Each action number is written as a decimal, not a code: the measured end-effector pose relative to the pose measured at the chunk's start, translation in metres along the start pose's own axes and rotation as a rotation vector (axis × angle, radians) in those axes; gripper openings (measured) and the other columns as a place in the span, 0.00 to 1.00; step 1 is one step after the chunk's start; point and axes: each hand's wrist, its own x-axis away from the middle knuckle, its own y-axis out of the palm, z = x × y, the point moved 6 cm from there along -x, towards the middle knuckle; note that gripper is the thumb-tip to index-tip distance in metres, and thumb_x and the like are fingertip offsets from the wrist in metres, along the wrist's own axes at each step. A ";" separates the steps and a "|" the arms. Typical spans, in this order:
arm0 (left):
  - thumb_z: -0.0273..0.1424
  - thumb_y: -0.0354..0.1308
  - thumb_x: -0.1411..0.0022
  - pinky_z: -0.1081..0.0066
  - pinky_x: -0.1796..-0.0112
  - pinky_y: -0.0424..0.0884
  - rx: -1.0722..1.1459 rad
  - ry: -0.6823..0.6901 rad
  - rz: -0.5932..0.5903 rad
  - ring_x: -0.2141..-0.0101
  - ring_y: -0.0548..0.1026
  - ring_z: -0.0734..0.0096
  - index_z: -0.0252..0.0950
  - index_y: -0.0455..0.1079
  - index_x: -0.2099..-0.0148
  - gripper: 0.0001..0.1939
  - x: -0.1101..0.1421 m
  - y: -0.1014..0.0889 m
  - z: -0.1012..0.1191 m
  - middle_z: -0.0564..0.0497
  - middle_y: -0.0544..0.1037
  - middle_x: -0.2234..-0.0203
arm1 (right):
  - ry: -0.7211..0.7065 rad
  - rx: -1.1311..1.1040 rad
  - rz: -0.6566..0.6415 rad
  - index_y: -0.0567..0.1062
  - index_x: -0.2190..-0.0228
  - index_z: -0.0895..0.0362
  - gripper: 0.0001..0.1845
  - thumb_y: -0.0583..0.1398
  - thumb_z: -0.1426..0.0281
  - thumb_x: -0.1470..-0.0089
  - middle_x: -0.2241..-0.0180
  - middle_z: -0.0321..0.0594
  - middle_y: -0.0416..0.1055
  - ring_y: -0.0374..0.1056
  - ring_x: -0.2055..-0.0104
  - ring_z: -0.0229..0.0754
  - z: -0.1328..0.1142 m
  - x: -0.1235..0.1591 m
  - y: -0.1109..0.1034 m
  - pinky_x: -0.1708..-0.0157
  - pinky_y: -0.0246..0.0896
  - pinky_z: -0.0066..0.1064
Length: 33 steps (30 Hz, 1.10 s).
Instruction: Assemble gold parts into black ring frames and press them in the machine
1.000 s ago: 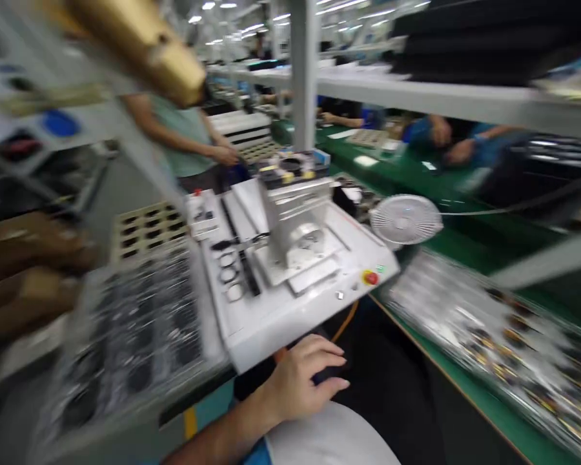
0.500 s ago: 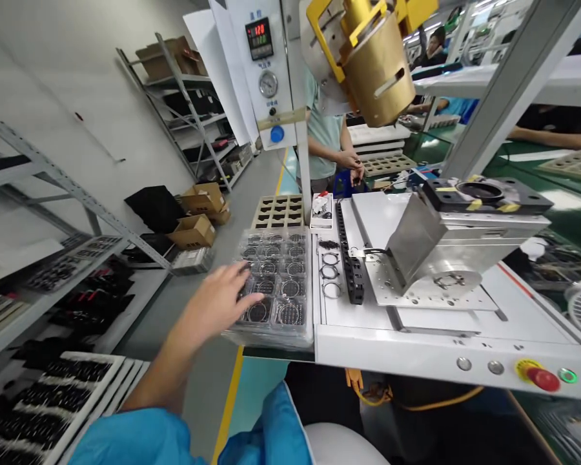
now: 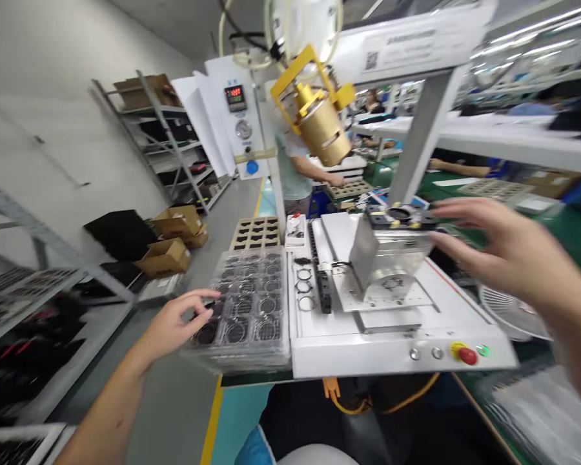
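Left hand (image 3: 181, 316) half open, fingers curled at the left edge of the clear blister tray (image 3: 275, 358) of black-rimmed rings (image 3: 235, 331); no grip seen, contact cannot be confirmed. Tray sits beside the white bench machine (image 3: 363, 355). Right hand (image 3: 518, 255) open, empty, raised beside the steel fixture (image 3: 368, 255); fingertips slightly blurred.

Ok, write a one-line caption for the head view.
Left hand nears a clear tray of rings; right hand hovers beside a white bench machine.
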 end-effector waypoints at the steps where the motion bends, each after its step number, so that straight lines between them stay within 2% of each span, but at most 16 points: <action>1: 0.48 0.56 0.33 0.69 0.59 0.77 0.019 0.045 0.031 0.51 0.79 0.57 0.38 0.68 0.73 0.22 -0.003 -0.004 0.008 0.44 0.80 0.49 | -0.030 -0.029 -0.064 0.76 0.52 0.55 0.17 0.60 0.60 0.38 0.46 0.50 0.72 0.69 0.44 0.53 -0.005 -0.013 0.002 0.41 0.65 0.47; 3: 0.46 0.58 0.34 0.70 0.60 0.76 0.035 0.140 0.082 0.58 0.81 0.61 0.39 0.71 0.72 0.20 -0.011 -0.010 0.029 0.47 0.82 0.54 | 0.009 -0.056 -0.277 0.77 0.52 0.57 0.17 0.59 0.67 0.42 0.48 0.46 0.74 0.71 0.46 0.52 -0.008 -0.040 0.015 0.43 0.66 0.45; 5: 0.44 0.61 0.35 0.71 0.61 0.76 0.052 0.232 0.108 0.58 0.81 0.62 0.40 0.76 0.69 0.15 -0.025 -0.014 0.056 0.48 0.83 0.55 | 0.073 -0.064 -0.458 0.77 0.52 0.55 0.18 0.60 0.70 0.44 0.52 0.41 0.77 0.73 0.51 0.50 -0.007 -0.060 0.026 0.47 0.69 0.42; 7: 0.43 0.64 0.37 0.70 0.56 0.76 0.099 0.354 0.124 0.56 0.81 0.62 0.41 0.78 0.66 0.12 -0.043 -0.016 0.090 0.49 0.83 0.55 | 0.110 -0.068 -0.536 0.78 0.52 0.53 0.18 0.61 0.70 0.45 0.55 0.38 0.78 0.74 0.53 0.50 -0.004 -0.073 0.028 0.49 0.70 0.40; 9: 0.41 0.66 0.38 0.67 0.50 0.74 0.169 0.478 0.135 0.56 0.81 0.63 0.40 0.78 0.67 0.11 -0.066 -0.015 0.129 0.49 0.84 0.57 | 0.121 -0.086 -0.545 0.79 0.53 0.53 0.17 0.62 0.68 0.45 0.55 0.37 0.78 0.74 0.53 0.50 -0.002 -0.079 0.025 0.48 0.69 0.39; 12: 0.41 0.68 0.40 0.67 0.51 0.74 0.245 0.596 0.130 0.56 0.81 0.63 0.39 0.79 0.68 0.11 -0.110 -0.005 0.188 0.48 0.84 0.59 | 0.104 -0.148 -0.534 0.80 0.56 0.55 0.16 0.64 0.69 0.48 0.56 0.38 0.79 0.74 0.54 0.48 -0.001 -0.081 0.023 0.48 0.68 0.37; 14: 0.41 0.67 0.40 0.68 0.54 0.74 0.272 0.635 0.129 0.58 0.81 0.64 0.38 0.79 0.70 0.13 -0.141 0.009 0.226 0.48 0.84 0.60 | 0.091 -0.204 -0.466 0.80 0.58 0.57 0.14 0.64 0.70 0.49 0.58 0.38 0.79 0.74 0.54 0.47 0.000 -0.081 0.022 0.49 0.68 0.37; 16: 0.42 0.67 0.40 0.69 0.58 0.73 0.251 0.635 0.132 0.62 0.80 0.66 0.36 0.79 0.71 0.15 -0.171 0.026 0.263 0.48 0.84 0.63 | 0.117 -0.283 -0.303 0.79 0.60 0.58 0.14 0.65 0.67 0.49 0.58 0.39 0.78 0.74 0.54 0.47 0.004 -0.081 0.017 0.47 0.67 0.38; 19: 0.48 0.65 0.39 0.68 0.63 0.70 0.047 0.593 0.106 0.66 0.78 0.64 0.35 0.79 0.69 0.20 -0.204 0.059 0.309 0.47 0.83 0.69 | 0.191 -0.404 -0.037 0.78 0.60 0.61 0.21 0.66 0.57 0.49 0.59 0.43 0.78 0.73 0.55 0.47 0.015 -0.067 0.002 0.45 0.67 0.43; 21: 0.52 0.64 0.39 0.67 0.64 0.69 -0.063 0.565 0.098 0.66 0.78 0.61 0.35 0.79 0.69 0.24 -0.214 0.076 0.329 0.44 0.82 0.71 | 0.220 -0.424 0.051 0.77 0.60 0.61 0.27 0.66 0.50 0.50 0.59 0.45 0.78 0.73 0.56 0.49 0.019 -0.045 -0.010 0.45 0.68 0.46; 24: 0.56 0.57 0.35 0.64 0.61 0.70 -0.150 0.583 0.049 0.64 0.79 0.56 0.34 0.79 0.68 0.29 -0.211 0.089 0.338 0.42 0.81 0.71 | 0.275 -0.388 0.082 0.78 0.57 0.60 0.30 0.66 0.47 0.48 0.57 0.47 0.78 0.74 0.54 0.52 0.027 0.009 -0.033 0.46 0.69 0.49; 26: 0.55 0.55 0.33 0.62 0.55 0.72 -0.207 0.668 -0.027 0.58 0.80 0.53 0.33 0.79 0.59 0.29 -0.202 0.094 0.335 0.40 0.83 0.63 | 0.365 -0.383 0.080 0.78 0.55 0.58 0.29 0.66 0.48 0.47 0.55 0.48 0.77 0.74 0.53 0.53 0.036 0.057 -0.045 0.47 0.70 0.50; 28: 0.55 0.58 0.35 0.61 0.45 0.69 -0.228 0.766 -0.105 0.45 0.75 0.50 0.31 0.74 0.45 0.32 -0.194 0.096 0.327 0.38 0.78 0.46 | 0.509 -0.424 0.095 0.78 0.55 0.57 0.29 0.67 0.48 0.48 0.55 0.48 0.77 0.74 0.53 0.55 0.050 0.111 -0.050 0.48 0.71 0.49; 30: 0.56 0.62 0.39 0.61 0.38 0.63 -0.221 0.803 -0.145 0.37 0.67 0.49 0.31 0.67 0.36 0.40 -0.190 0.097 0.321 0.38 0.68 0.36 | 0.703 -0.497 0.115 0.78 0.57 0.56 0.30 0.69 0.47 0.53 0.55 0.50 0.78 0.75 0.53 0.56 0.064 0.168 -0.042 0.50 0.74 0.47; 33: 0.57 0.63 0.41 0.57 0.35 0.60 -0.273 0.729 -0.114 0.34 0.64 0.46 0.31 0.66 0.35 0.43 -0.186 0.104 0.322 0.36 0.66 0.34 | 1.010 -0.584 0.112 0.76 0.58 0.57 0.36 0.71 0.45 0.61 0.58 0.51 0.78 0.76 0.58 0.58 0.079 0.244 -0.010 0.56 0.77 0.45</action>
